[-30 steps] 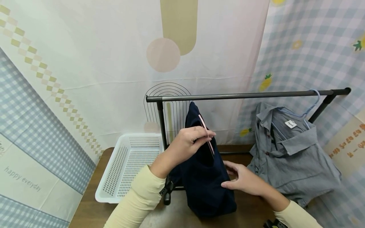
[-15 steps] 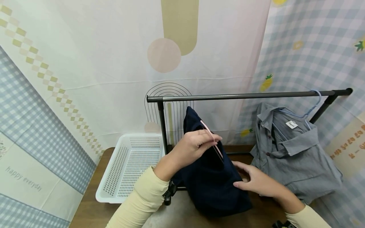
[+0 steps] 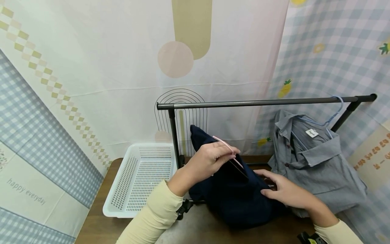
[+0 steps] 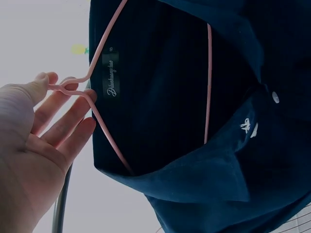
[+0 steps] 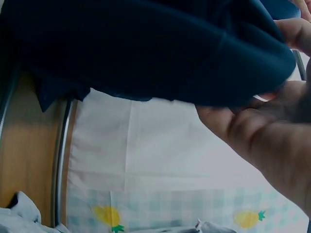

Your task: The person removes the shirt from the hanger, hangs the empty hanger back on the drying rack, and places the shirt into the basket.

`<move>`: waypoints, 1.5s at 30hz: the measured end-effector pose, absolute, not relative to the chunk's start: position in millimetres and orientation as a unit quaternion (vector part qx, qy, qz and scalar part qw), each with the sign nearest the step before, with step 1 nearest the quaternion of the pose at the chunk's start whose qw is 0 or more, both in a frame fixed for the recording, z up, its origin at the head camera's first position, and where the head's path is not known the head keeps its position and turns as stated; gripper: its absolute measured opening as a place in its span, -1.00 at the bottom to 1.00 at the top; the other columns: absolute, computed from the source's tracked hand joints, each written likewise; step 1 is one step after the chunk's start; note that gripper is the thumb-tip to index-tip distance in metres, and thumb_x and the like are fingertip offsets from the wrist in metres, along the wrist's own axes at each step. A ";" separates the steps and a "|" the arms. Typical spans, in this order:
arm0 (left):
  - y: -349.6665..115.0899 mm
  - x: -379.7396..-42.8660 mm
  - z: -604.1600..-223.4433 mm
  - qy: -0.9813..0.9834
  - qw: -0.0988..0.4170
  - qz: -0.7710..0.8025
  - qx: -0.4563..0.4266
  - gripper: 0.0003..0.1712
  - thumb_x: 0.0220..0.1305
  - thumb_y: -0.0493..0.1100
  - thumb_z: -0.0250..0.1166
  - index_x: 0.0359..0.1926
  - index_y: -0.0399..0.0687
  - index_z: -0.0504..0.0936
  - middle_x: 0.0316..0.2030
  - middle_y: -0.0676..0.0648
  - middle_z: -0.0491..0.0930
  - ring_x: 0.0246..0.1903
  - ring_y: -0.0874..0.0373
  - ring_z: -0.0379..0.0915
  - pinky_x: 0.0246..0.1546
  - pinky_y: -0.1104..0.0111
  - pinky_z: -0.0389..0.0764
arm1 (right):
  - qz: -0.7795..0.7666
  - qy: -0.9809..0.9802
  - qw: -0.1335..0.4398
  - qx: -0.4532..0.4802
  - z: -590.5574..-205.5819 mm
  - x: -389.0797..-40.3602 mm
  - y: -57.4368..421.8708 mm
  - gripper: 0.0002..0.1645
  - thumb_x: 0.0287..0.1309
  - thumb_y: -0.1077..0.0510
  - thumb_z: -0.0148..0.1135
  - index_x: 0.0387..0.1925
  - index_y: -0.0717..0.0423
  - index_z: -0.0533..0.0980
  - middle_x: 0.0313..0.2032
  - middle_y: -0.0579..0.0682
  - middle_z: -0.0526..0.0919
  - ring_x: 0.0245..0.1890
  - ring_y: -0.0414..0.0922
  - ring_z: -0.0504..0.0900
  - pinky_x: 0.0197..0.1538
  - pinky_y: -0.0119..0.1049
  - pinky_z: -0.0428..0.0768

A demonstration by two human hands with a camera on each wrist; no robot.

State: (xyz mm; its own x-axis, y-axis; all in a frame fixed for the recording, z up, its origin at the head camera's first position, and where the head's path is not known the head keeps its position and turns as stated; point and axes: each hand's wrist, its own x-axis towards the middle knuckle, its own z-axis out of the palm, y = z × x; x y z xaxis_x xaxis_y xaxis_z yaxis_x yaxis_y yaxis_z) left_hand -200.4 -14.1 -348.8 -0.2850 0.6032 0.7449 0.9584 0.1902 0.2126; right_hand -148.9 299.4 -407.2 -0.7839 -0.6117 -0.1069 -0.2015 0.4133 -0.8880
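My left hand (image 3: 210, 157) pinches the neck of a pink clothes hanger (image 4: 209, 82) between thumb and fingers. The hanger sits inside the open collar of a navy shirt (image 3: 240, 206), and a dark label (image 4: 112, 77) shows on the inner neck. White buttons (image 4: 275, 97) run down its front. My right hand (image 3: 284, 189) holds the shirt's right-hand shoulder, thumb in front and fingers behind the cloth, as the right wrist view also shows. The shirt hangs tilted below the rail, in front of the rack.
A black clothes rack's rail (image 3: 250, 103) crosses above the hands. At its right end a grey shirt (image 3: 326, 176) hangs on a blue hanger (image 3: 330, 118). A white perforated basket (image 3: 122, 183) stands on the wooden table (image 3: 91, 227), left of the rack's post (image 3: 173, 132).
My left hand has moved slightly right and down with the hanger. My right hand has moved right, spreading the navy shirt's shoulder outward. The shirt's upper tip has sunk further below the rail.
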 end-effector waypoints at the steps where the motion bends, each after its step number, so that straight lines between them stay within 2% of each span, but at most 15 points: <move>1: -13.8 -199.8 -349.0 -0.728 0.263 -0.337 -0.536 -0.78 0.41 -0.29 0.33 0.02 -0.17 0.76 -0.02 -0.02 0.78 0.03 0.24 0.68 0.11 0.60 0.56 | -0.473 0.819 0.208 -0.251 -406.4 -149.5 300.6 -0.31 0.53 0.16 0.12 0.54 0.27 0.17 0.44 0.44 0.26 0.14 -0.44 0.55 0.05 -0.35 0.64; 12: -8.7 -197.8 -350.1 -0.735 0.248 -0.340 -0.532 -0.79 0.44 -0.26 0.30 0.02 -0.15 0.76 -0.03 0.00 0.78 0.06 0.22 0.67 0.21 0.52 0.53 | -0.418 0.856 0.159 -0.258 -394.8 -153.6 315.1 -0.44 0.53 0.20 0.09 0.47 0.18 0.31 0.36 0.36 0.42 0.08 -0.41 0.59 -0.03 -0.37 0.62; 22: -3.3 -197.0 -350.2 -0.733 0.244 -0.346 -0.532 -0.78 0.46 -0.27 0.27 0.03 -0.17 0.75 -0.03 -0.01 0.78 0.08 0.23 0.67 0.21 0.54 0.53 | -0.364 0.886 0.113 -0.264 -386.3 -157.4 327.6 -0.50 0.52 0.17 0.13 0.41 0.01 0.42 0.22 0.10 0.60 0.05 -0.41 0.59 -0.08 -0.36 0.61; 24: -2.3 -196.2 -350.3 -0.736 0.244 -0.347 -0.528 -0.79 0.47 -0.27 0.26 0.02 -0.17 0.75 -0.02 -0.02 0.78 0.09 0.23 0.67 0.21 0.55 0.52 | -0.347 0.895 0.098 -0.261 -384.6 -156.9 327.7 -0.52 0.50 0.18 0.15 0.39 -0.01 0.45 0.17 0.05 0.63 -0.05 -0.42 0.59 -0.16 -0.37 0.58; 27: -1.1 -194.7 -350.4 -0.741 0.248 -0.344 -0.521 -0.80 0.48 -0.27 0.25 0.00 -0.17 0.75 -0.02 -0.02 0.78 0.10 0.23 0.66 0.22 0.57 0.51 | -0.320 0.909 0.083 -0.253 -381.5 -155.2 325.6 -0.51 0.51 0.18 0.14 0.40 0.00 0.44 -0.04 0.00 0.67 -0.39 -0.37 0.56 -0.32 -0.36 0.50; 29: -0.3 -193.5 -349.8 -0.743 0.255 -0.342 -0.516 -0.81 0.48 -0.26 0.25 0.00 -0.17 0.75 -0.02 -0.03 0.77 0.11 0.22 0.66 0.25 0.56 0.49 | -0.292 0.923 0.054 -0.246 -380.9 -153.9 322.3 -0.52 0.50 0.17 0.16 0.38 -0.03 0.47 -0.06 -0.04 0.70 -0.41 -0.32 0.59 -0.33 -0.34 0.52; 31: 1.0 -192.7 -348.8 -0.744 0.267 -0.338 -0.511 -0.82 0.49 -0.27 0.24 -0.03 -0.17 0.74 -0.03 -0.04 0.77 0.11 0.21 0.66 0.27 0.54 0.48 | -0.265 0.934 0.024 -0.239 -380.0 -152.7 318.8 -0.53 0.49 0.17 0.17 0.36 -0.05 0.50 -0.05 -0.04 0.72 -0.34 -0.22 0.68 -0.28 -0.30 0.58; 34: 2.8 -191.8 -346.9 -0.743 0.288 -0.335 -0.502 -0.85 0.49 -0.28 0.25 -0.07 -0.19 0.73 -0.06 -0.05 0.78 0.10 0.19 0.67 0.28 0.52 0.48 | -0.224 0.944 -0.042 -0.239 -380.1 -151.8 313.4 -0.57 0.46 0.20 0.21 0.29 -0.08 0.58 0.12 -0.05 0.73 0.00 -0.09 0.73 -0.09 -0.21 0.68; 41: 4.9 -188.7 -341.6 -0.752 0.311 -0.328 -0.479 -0.86 0.47 -0.30 0.26 -0.07 -0.21 0.72 -0.09 -0.05 0.78 0.10 0.17 0.67 0.27 0.52 0.49 | -0.191 0.943 -0.115 -0.247 -375.9 -154.3 308.4 -0.57 0.42 0.23 0.25 0.25 -0.12 0.62 0.11 -0.08 0.75 0.04 -0.02 0.73 -0.02 -0.01 0.68; 45: 4.0 -186.8 -335.8 -0.769 0.300 -0.330 -0.458 -0.85 0.48 -0.30 0.25 -0.04 -0.22 0.71 -0.07 -0.06 0.77 0.08 0.16 0.67 0.22 0.51 0.54 | -0.185 0.937 -0.143 -0.261 -373.7 -159.5 308.2 -0.56 0.39 0.24 0.29 0.24 -0.11 0.62 0.11 -0.07 0.75 0.05 -0.01 0.74 -0.03 -0.03 0.66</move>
